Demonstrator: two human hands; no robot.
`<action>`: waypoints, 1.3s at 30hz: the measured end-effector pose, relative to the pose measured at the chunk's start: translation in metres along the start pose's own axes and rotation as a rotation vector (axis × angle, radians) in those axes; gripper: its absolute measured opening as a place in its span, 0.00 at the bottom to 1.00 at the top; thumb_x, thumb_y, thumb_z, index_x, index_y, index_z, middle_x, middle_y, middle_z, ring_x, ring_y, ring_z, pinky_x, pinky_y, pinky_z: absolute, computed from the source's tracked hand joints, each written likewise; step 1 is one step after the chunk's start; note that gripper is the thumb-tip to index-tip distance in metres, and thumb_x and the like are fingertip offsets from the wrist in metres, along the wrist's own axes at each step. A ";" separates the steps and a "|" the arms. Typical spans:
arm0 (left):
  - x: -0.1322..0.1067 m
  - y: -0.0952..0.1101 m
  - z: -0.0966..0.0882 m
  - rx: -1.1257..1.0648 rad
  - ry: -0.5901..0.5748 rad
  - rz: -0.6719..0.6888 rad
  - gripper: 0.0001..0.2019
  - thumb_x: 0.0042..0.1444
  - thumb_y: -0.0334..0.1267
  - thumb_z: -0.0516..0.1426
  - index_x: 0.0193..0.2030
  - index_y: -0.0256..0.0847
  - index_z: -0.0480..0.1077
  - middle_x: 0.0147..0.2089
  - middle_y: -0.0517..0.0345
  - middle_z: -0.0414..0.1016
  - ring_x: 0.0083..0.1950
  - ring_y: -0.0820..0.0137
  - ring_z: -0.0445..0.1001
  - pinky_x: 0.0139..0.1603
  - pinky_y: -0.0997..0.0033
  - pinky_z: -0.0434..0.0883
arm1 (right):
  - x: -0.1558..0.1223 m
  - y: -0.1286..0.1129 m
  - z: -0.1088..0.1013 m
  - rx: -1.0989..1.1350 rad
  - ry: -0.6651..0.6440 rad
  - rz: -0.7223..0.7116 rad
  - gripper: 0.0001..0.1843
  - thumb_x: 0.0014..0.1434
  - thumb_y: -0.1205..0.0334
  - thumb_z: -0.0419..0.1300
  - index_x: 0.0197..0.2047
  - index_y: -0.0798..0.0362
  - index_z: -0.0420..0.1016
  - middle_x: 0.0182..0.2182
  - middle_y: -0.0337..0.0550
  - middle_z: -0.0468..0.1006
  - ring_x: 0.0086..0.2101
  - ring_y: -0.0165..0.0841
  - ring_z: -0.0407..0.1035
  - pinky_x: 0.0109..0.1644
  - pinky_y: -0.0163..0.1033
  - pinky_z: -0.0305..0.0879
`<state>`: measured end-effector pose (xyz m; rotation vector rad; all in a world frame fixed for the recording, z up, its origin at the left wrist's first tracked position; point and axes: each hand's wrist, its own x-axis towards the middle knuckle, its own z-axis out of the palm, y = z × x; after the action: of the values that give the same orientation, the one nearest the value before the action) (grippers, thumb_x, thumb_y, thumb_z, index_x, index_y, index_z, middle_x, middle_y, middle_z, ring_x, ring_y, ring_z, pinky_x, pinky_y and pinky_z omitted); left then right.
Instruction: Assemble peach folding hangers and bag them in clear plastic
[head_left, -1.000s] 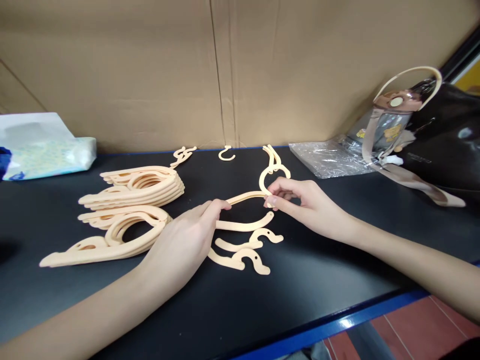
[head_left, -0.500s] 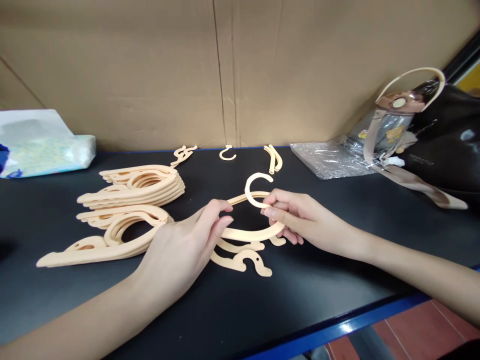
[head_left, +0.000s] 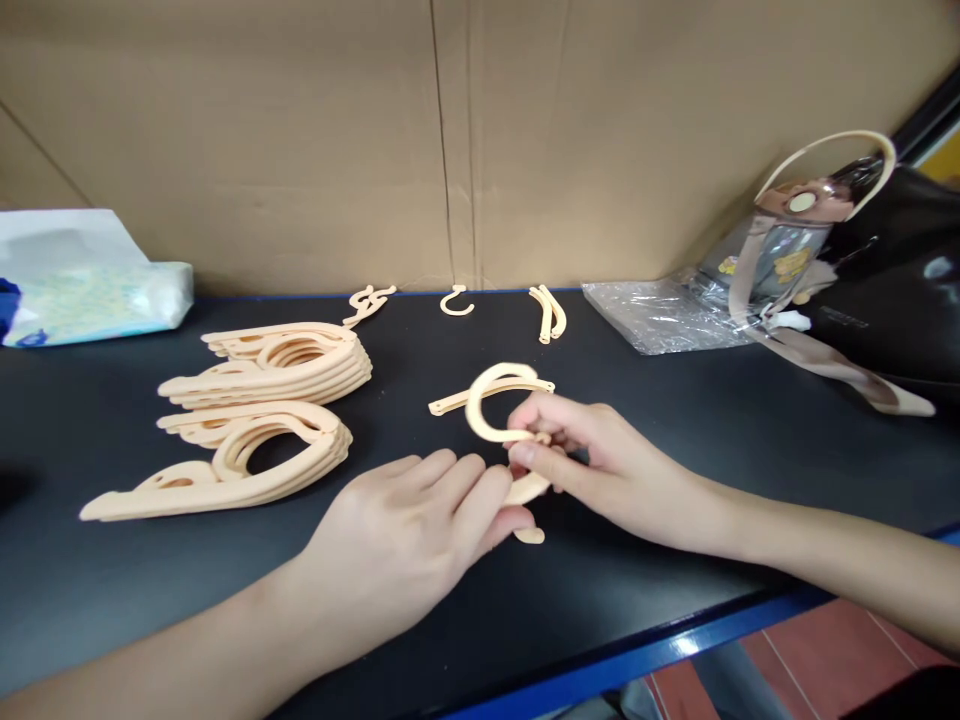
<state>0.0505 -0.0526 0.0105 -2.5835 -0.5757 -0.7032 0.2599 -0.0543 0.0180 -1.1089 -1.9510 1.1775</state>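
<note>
A cream plastic hanger hook is pinched at its base between the thumb and fingers of my right hand. Just below it, a curved hanger arm reaches from under the hook's base to my left hand, whose fingers are closed round it. The fingers hide most of that arm and the joint. The rounded end of another piece shows beneath my left thumb. Behind the hook, a slim hanger arm lies on the table.
Two stacks of folded hangers lie at left. Along the back are small hook parts, a single hook and two curved arms. A tissue pack, plastic bag, bottle and black bag flank the table.
My left hand has moved right and closed round the lower hanger arm. The hook has moved slightly left and down. The rear hanger arm now lies apart from my hands.
</note>
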 end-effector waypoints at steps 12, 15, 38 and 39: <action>-0.004 -0.005 0.001 0.027 -0.051 -0.077 0.11 0.72 0.32 0.44 0.52 0.31 0.65 0.28 0.62 0.73 0.22 0.72 0.73 0.20 0.70 0.63 | 0.013 0.015 -0.016 0.300 0.156 0.117 0.17 0.69 0.57 0.51 0.44 0.56 0.78 0.25 0.32 0.53 0.24 0.25 0.49 0.26 0.33 0.51; -0.005 -0.007 0.002 -0.003 -0.042 -0.085 0.09 0.70 0.31 0.45 0.47 0.34 0.65 0.32 0.57 0.76 0.27 0.69 0.77 0.23 0.70 0.67 | 0.013 0.014 -0.016 0.346 0.150 0.145 0.19 0.69 0.58 0.49 0.43 0.57 0.80 0.26 0.34 0.54 0.26 0.26 0.50 0.28 0.35 0.51; -0.010 -0.015 0.009 -0.122 -0.036 -0.113 0.15 0.72 0.34 0.46 0.62 0.34 0.63 0.37 0.59 0.79 0.31 0.72 0.79 0.25 0.73 0.67 | 0.005 0.010 -0.021 0.094 0.167 0.008 0.19 0.71 0.53 0.53 0.36 0.51 0.81 0.29 0.37 0.69 0.31 0.28 0.61 0.36 0.36 0.57; -0.009 -0.015 0.009 -0.117 -0.026 -0.108 0.15 0.71 0.33 0.47 0.61 0.33 0.63 0.40 0.56 0.79 0.34 0.70 0.79 0.27 0.73 0.68 | 0.005 0.010 -0.021 0.105 0.147 0.018 0.19 0.70 0.52 0.54 0.36 0.51 0.81 0.28 0.37 0.70 0.30 0.27 0.60 0.35 0.36 0.57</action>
<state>0.0397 -0.0387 0.0027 -2.6897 -0.7061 -0.7602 0.2782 -0.0387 0.0189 -1.1274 -1.7514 1.1601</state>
